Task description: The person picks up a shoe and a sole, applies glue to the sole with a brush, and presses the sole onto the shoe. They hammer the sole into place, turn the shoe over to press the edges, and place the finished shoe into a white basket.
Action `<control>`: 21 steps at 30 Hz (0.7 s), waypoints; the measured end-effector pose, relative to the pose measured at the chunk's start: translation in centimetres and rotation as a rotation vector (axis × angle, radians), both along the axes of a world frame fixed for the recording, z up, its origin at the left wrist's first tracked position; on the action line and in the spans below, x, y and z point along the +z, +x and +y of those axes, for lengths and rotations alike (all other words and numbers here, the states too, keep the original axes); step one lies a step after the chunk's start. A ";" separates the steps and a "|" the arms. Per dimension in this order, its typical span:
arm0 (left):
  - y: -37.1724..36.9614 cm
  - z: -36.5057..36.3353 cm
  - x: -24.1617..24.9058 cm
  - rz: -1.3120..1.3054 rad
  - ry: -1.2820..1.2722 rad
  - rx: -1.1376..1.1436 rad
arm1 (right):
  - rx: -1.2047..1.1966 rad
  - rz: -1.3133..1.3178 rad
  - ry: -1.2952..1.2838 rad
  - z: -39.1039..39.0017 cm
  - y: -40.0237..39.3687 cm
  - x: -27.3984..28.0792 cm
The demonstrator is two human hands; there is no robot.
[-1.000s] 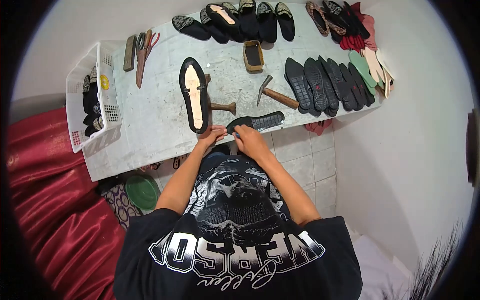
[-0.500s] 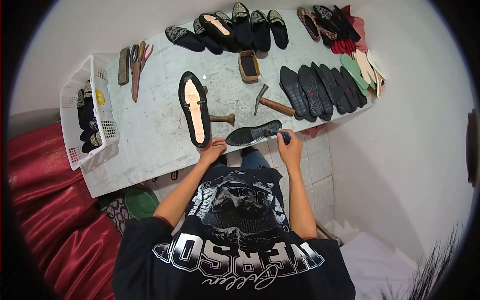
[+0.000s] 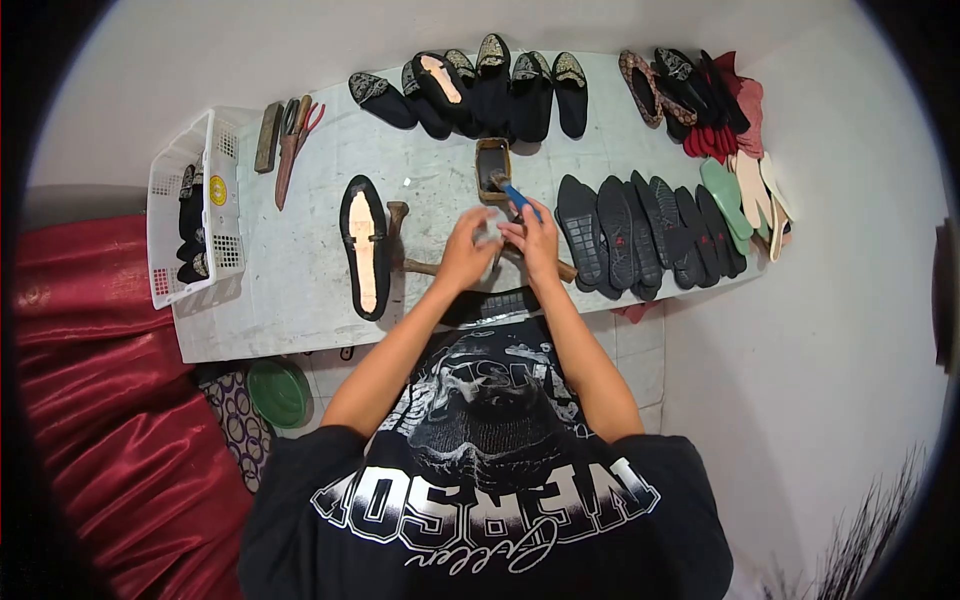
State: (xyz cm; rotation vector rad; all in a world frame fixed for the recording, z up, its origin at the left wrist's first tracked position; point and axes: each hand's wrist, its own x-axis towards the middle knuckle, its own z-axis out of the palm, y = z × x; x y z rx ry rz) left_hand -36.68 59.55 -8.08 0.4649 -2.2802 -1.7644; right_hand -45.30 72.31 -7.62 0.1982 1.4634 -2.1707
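Observation:
My right hand (image 3: 537,245) grips a blue-handled brush (image 3: 520,203), its bristle end inside a small box of dark contents (image 3: 481,157). Close beside it, my left hand (image 3: 468,250) has its fingers curled around a pale, blurred thing that I cannot make out. A black shoe sole (image 3: 490,309) lies at the table's front edge, below my wrists and partly hidden by them. To the left rests a black shoe (image 3: 365,255) with a pale insole board showing, beside a hammer (image 3: 397,225). Another hammer's wooden handle (image 3: 567,271) shows partly behind my right hand.
Several black soles (image 3: 620,235) lie in a row on the right, near green and cream insoles (image 3: 725,200). Patterned black shoes (image 3: 490,95) line the back. A white basket (image 3: 228,245) with shoes stands left, near scissors and pliers (image 3: 300,130).
My right hand has moved the brush from the sole up to the small box. My left hand has left the table edge by the shoe and come beside the right. The view has shifted.

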 end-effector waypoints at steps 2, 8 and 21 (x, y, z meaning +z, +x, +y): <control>-3.4 -0.7 -2.5 -0.052 -0.040 0.061 | 0.088 -0.034 0.005 -0.7 -1.8 -1.5; -5.1 -1.1 -5.5 -0.176 0.161 0.106 | 0.368 -0.135 0.031 2.3 -3.4 -2.3; 12.7 4.8 -5.1 -0.296 -0.033 0.582 | 1.014 0.725 0.844 12.3 0.1 -5.9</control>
